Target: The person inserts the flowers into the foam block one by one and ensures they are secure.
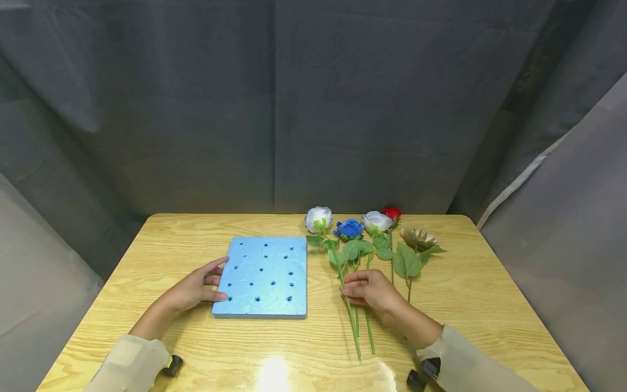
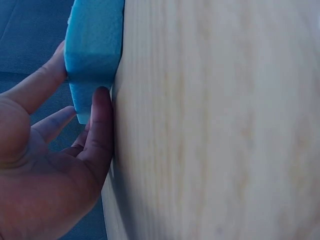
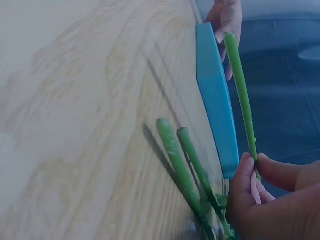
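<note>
A wood-grain counter (image 1: 161, 239) is spanning the lower frame below gray curtains (image 1: 274, 109).
Left of center, the left grip (image 1: 195, 287) is resting loosely spread along the left edge of a blue foam block (image 1: 266, 276); right of center, the right grip (image 1: 369, 289) is pinching a white flower (image 1: 318, 216) by its stem (image 1: 351, 318); wood is showing between block and stem.

A wood-grain table (image 1: 196, 348) with rounded far corners occupies 6 o'clock, shows a bright light reflection (image 1: 272, 374), and is bordered by a dark grey curtain (image 1: 274, 109) at 12 o'clock, a pale drape (image 1: 36, 283) at 8 o'clock, and a grey drape (image 1: 563, 228) at 3 o'clock.
</note>
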The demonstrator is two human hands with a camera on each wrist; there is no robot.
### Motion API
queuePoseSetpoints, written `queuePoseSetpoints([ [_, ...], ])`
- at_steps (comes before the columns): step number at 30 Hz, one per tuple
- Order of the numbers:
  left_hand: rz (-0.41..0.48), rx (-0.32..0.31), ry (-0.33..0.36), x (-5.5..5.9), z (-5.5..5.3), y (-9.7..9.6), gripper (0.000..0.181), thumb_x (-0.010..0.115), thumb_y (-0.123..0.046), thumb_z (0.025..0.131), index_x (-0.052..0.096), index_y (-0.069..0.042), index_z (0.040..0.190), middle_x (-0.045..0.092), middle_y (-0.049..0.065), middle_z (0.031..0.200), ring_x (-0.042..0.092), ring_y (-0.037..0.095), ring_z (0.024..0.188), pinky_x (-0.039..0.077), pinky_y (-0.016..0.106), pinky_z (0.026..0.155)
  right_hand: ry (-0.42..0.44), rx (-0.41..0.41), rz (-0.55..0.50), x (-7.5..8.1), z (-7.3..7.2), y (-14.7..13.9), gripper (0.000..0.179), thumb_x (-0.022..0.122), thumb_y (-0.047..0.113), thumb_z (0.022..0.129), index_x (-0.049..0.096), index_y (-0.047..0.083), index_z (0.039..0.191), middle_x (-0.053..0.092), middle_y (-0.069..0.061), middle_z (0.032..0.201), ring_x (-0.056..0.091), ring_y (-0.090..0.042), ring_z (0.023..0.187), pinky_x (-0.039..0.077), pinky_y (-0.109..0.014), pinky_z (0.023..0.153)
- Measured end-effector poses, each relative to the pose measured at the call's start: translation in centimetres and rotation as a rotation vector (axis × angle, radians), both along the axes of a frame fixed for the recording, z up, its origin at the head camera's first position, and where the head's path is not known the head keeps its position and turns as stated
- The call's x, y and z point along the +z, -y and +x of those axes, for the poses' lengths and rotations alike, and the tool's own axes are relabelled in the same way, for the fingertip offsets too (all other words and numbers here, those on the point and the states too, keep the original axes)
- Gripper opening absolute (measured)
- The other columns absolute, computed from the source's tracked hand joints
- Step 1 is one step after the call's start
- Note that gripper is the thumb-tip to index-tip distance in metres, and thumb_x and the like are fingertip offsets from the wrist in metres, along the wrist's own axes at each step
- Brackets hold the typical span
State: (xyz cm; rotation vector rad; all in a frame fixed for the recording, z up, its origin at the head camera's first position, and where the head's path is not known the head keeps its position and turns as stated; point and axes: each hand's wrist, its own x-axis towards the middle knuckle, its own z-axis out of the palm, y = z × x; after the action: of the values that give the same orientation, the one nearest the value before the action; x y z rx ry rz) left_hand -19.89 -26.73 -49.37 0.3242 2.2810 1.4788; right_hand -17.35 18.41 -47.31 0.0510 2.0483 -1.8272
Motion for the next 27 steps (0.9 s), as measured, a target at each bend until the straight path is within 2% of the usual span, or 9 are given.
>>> queuePoseSetpoints([
  [9,-0.032,0.004,-0.009,-0.3,-0.2,0.2,0.099,0.084,-0.015,0.087,0.023,-0.008,0.165,0.039,0.028,0.150,0.046,0.040,0.128,0.054,0.034,0.087,0.034,0.019,-0.115,0.5,-0.6,0.0,0.035,0.063,-0.005,0.099,0.053,-0.019,0.130,0.072,-0.020,0.108,0.074,-0.029,0.098,0.060,-0.029,0.081],
  [18,-0.048,0.012,-0.003,-0.3,-0.2,0.3,0.100,0.085,-0.018,0.086,0.024,-0.010,0.165,0.038,0.028,0.152,0.046,0.040,0.130,0.054,0.036,0.090,0.012,0.027,-0.122,1.6,-1.5,0.7,0.033,0.061,-0.003,0.101,0.054,-0.018,0.130,0.072,-0.021,0.114,0.073,-0.028,0.102,0.059,-0.028,0.082],
  [27,-0.037,0.008,0.002,-0.3,-0.3,0.4,0.100,0.085,-0.018,0.087,0.024,-0.010,0.165,0.037,0.028,0.152,0.046,0.040,0.129,0.054,0.034,0.087,-0.025,-0.007,-0.129,2.7,-2.6,2.4,0.030,0.061,-0.005,0.100,0.055,-0.017,0.127,0.072,-0.020,0.110,0.074,-0.021,0.095,0.060,-0.031,0.083],
])
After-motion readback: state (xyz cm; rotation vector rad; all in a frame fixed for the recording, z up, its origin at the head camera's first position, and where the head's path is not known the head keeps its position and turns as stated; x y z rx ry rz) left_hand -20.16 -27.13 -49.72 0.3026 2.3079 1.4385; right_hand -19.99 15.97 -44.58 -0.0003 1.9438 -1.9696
